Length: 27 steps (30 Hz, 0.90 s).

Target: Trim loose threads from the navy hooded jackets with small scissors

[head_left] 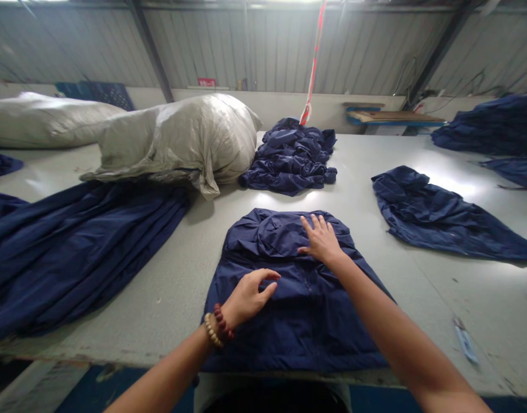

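A dark blue garment (pixel 289 321) lies spread at the table's front edge, its upper part bunched and wrinkled. My right hand (pixel 321 238) is over the upper part of the garment, fingers spread and nothing held. Lower and to the left, my left hand (pixel 250 295) hovers at or just above the cloth, thumb and fingers apart with nothing between them. Two bead bracelets (pixel 218 327) circle the left wrist. Whether either palm presses on the fabric is hard to tell.
Large pale sacks (pixel 194 135) stand at the back left, with a long heap of blue cloth (pixel 82 246) before them. Crumpled blue garments (pixel 293 155) lie behind, another (pixel 444 215) at right. A light-blue cutter (pixel 465 341) rests on the table (pixel 422 298). A red-white cord (pixel 314 63) hangs down.
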Available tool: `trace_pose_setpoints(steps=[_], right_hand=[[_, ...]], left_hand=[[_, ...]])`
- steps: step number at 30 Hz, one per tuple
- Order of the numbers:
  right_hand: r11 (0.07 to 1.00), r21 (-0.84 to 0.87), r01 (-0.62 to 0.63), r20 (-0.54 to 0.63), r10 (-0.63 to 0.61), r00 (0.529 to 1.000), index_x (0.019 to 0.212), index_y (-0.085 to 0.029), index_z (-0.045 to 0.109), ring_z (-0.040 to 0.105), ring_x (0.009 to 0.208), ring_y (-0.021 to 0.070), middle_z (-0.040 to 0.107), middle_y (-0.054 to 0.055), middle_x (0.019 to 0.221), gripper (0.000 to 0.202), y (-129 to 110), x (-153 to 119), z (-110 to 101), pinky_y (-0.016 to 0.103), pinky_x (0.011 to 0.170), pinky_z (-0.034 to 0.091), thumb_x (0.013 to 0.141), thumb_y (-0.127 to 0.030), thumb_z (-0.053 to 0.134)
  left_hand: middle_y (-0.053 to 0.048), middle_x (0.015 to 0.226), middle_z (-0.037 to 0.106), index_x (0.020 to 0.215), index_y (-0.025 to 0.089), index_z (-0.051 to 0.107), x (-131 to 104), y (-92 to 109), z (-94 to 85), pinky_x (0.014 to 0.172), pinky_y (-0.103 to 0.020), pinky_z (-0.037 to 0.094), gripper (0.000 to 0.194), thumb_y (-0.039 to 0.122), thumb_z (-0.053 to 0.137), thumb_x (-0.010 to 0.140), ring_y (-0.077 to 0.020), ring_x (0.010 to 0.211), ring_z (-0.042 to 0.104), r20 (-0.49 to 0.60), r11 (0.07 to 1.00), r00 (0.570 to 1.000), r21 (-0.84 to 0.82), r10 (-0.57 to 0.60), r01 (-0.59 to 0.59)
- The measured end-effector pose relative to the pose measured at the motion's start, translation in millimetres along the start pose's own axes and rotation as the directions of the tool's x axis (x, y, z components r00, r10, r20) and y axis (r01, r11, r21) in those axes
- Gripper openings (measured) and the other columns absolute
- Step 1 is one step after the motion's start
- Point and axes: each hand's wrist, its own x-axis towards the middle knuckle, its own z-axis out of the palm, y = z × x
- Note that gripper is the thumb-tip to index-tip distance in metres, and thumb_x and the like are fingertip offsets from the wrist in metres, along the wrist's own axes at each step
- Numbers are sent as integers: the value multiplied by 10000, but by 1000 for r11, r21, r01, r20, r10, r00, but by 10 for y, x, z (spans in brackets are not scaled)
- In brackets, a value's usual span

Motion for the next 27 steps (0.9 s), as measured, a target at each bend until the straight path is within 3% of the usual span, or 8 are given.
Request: trace_pose_setpoints(steps=[1, 3, 6, 10, 13, 16, 21, 27], right_hand=[[994, 55, 91, 87, -96, 992, 1620, -258, 496, 330, 1574, 441, 377, 163, 1720, 917, -9, 36, -3, 616, 1256, 270, 815, -538, 836], [959, 189, 210, 204, -248, 947, 1407, -297, 718, 550, 1435, 357, 615, 99, 1551, 591, -12, 164, -21, 472, 1203, 404, 840, -420, 830], [947, 255, 195, 200, -249, 947, 1122, -278, 841, 746, 1047, 235, 820, 24, 1134, 231, 41, 562, -132, 305, 988, 537, 956, -351, 699], [973, 232, -1, 53, -12, 999, 1132, -149, 811, 733, 997, 246, 813, 102, 1086, 373, 238, 1467, -407, 308, 912, 533, 1064, -380, 527], [958, 224, -182, -26, 192, 981, 1194, -68, 759, 710, 1118, 298, 770, 200, 1180, 432, 421, 2173, -530, 370, 957, 524, 1105, -363, 456], [923, 243, -299, -20, 313, 949, 1239, -102, 717, 706, 1121, 276, 738, 163, 1226, 361, 569, 2699, -490, 428, 971, 563, 1084, -396, 575], [860, 276, -429, 7, 444, 896, 1365, -180, 640, 684, 1155, 261, 655, 112, 1362, 405, 771, 3207, -251, 481, 969, 604, 1035, -410, 687], [833, 298, -467, 61, 471, 880, 1361, -184, 644, 683, 1154, 261, 654, 112, 1366, 399, 1001, 3392, 74, 475, 969, 604, 1032, -406, 691]], left_hand=[[-50, 1247, 780, 1234, 255, 746, 2, -8, 6, 1086, -381, 535, 267, 325, 634, 1003, -232, 1167, 719, 11, 1000, 1000, 25, 3, -3], [-54, 1252, 772, 1255, 255, 738, -18, -46, 44, 1091, -392, 524, 279, 327, 647, 1002, -239, 1175, 703, 60, 996, 998, 90, 9, -14], [-60, 1259, 746, 1251, 257, 747, -85, -136, 136, 1088, -407, 508, 287, 325, 697, 977, -254, 1195, 655, 141, 982, 990, 179, 31, -56], [-58, 1247, 716, 1238, 270, 755, -133, -190, 208, 1061, -399, 502, 289, 320, 725, 956, -252, 1164, 618, 133, 976, 991, 215, 12, -41], [-51, 1192, 725, 1186, 275, 768, -76, -161, 183, 1042, -391, 501, 233, 329, 707, 967, -249, 1138, 621, 140, 979, 990, 205, -29, 0], [-50, 1163, 742, 1171, 272, 765, 43, -119, 132, 1036, -392, 495, 220, 341, 692, 975, -259, 1134, 637, 173, 979, 983, 201, -67, 31], [-52, 1104, 756, 1198, 291, 746, 220, -104, 105, 967, -395, 495, 255, 411, 662, 989, -274, 1081, 659, 233, 963, 961, 257, -147, 85], [-10, 1044, 744, 1100, 299, 706, 349, -157, 164, 869, -344, 474, 158, 356, 672, 957, -238, 1035, 658, 220, 952, 960, 289, -172, 104]])
